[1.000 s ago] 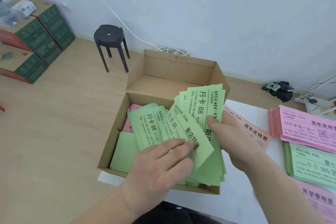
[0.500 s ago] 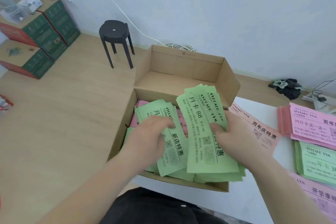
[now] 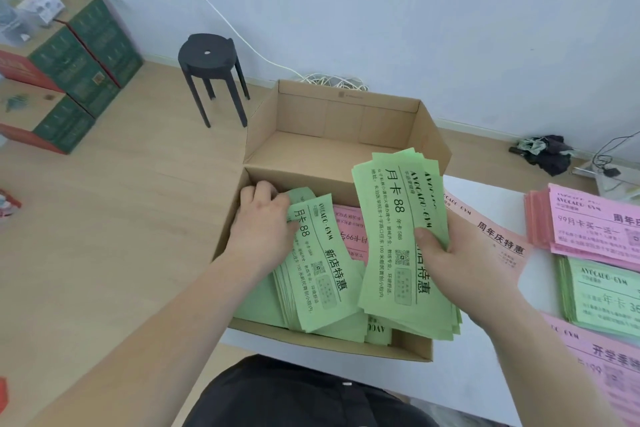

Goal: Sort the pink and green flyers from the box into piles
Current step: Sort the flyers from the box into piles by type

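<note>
left hand point(image 3: 263, 225) grips green flyers point(image 3: 318, 281) in box point(image 3: 346, 97) | right hand point(image 3: 460, 263) holds green stack point(image 3: 391, 229) | pink flyer point(image 3: 349, 229) inside box

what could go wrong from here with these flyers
The fanned green stack in the right hand is pinched only near one edge, so sheets may slip into the box. The left hand grips green flyers overlapping a pink flyer, which might get dragged along.

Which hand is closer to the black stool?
Left. The left hand grips green flyers in the box, on the black stool side; the right hand holds a green bunch farther right.
</note>
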Available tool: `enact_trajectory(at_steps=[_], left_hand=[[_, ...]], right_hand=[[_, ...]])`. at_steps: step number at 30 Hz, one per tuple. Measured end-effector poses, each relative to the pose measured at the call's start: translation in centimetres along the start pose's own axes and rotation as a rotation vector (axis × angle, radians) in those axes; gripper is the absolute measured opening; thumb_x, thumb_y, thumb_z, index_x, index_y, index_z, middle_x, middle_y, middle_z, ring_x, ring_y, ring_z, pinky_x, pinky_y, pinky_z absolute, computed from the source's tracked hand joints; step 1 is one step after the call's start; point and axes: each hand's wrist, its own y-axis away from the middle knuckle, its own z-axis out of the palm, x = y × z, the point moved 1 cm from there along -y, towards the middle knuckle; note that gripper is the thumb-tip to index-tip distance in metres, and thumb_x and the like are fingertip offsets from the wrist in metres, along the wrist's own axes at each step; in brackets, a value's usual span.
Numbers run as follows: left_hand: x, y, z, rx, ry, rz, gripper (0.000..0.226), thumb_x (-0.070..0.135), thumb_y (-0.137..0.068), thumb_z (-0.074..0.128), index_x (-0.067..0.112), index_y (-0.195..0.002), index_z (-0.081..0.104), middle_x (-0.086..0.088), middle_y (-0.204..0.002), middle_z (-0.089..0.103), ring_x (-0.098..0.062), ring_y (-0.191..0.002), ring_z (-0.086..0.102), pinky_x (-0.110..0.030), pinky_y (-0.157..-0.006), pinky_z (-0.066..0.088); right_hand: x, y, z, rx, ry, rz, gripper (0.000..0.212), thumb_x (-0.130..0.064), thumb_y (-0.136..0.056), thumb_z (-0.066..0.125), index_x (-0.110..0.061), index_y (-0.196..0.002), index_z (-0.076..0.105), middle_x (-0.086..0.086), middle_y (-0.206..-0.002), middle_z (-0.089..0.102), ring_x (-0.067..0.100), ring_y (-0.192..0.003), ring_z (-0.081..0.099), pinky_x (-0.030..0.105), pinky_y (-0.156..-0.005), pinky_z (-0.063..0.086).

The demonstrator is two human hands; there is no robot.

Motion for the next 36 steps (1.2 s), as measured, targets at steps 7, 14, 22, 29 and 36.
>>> enact_trajectory(at_steps=[7, 14, 22, 29, 36], left_hand=[[-0.1, 8.8, -5.2, 0.087, 0.383, 0.560, 0.014, 0.024, -0.094, 0.059, 0.032, -0.105, 0.063, 0.022, -0.113, 0.072, 0.002, -0.101, 0.068, -0.023, -0.079, 0.057], [1.8, 7.7, -7.4, 0.007, 0.972, -0.012, 0.025, 0.020, -0.099, 0.067, 0.044, -0.096, 0.072, 0.011, -0.092, 0.079, -0.016, -0.083, 0.076, -0.048, -0.078, 0.063], [4.7, 4.8, -6.9, 0.106, 1.155, -0.075, 0.017, 0.018, -0.105, 0.060, 0.033, -0.104, 0.068, 0.009, -0.076, 0.076, -0.006, -0.053, 0.061, -0.023, -0.045, 0.047], [5.4, 3.5, -5.2, 0.073, 1.158, -0.095, 0.014, 0.022, -0.103, 0.064, 0.034, -0.110, 0.068, 0.007, -0.094, 0.079, -0.026, -0.069, 0.076, -0.044, -0.066, 0.064], [4.2, 4.2, -0.5, 0.027, 1.078, -0.242, 0.028, 0.012, -0.100, 0.065, 0.031, -0.120, 0.063, 0.009, -0.103, 0.076, -0.007, -0.087, 0.073, -0.026, -0.068, 0.061]], right_hand=[[-0.1, 0.1, -0.1, 0.055, 0.051, -0.001, 0.017, -0.022, -0.104, 0.056, -0.031, -0.094, 0.066, -0.020, -0.080, 0.072, 0.005, -0.074, 0.068, 0.033, -0.068, 0.056], [-2.8, -0.9, 1.2, -0.217, 0.007, -0.054, 0.021, -0.027, -0.106, 0.053, -0.037, -0.107, 0.071, -0.020, -0.098, 0.076, 0.006, -0.092, 0.072, 0.044, -0.091, 0.058], [-4.2, -0.8, 1.8, -0.266, -0.289, -0.024, 0.028, -0.036, -0.098, 0.049, -0.027, -0.110, 0.073, -0.004, -0.109, 0.077, 0.017, -0.104, 0.074, 0.057, -0.098, 0.055], [-4.7, 0.5, 2.9, -0.215, -0.258, -0.104, 0.069, -0.081, -0.091, 0.042, -0.021, -0.103, 0.073, -0.001, -0.100, 0.079, 0.021, -0.094, 0.076, 0.053, -0.087, 0.060], [-1.7, -0.9, 5.3, -0.300, -0.204, -0.008, 0.028, -0.053, -0.094, 0.067, -0.032, -0.113, 0.070, -0.017, -0.105, 0.077, 0.001, -0.092, 0.074, 0.027, -0.083, 0.060]])
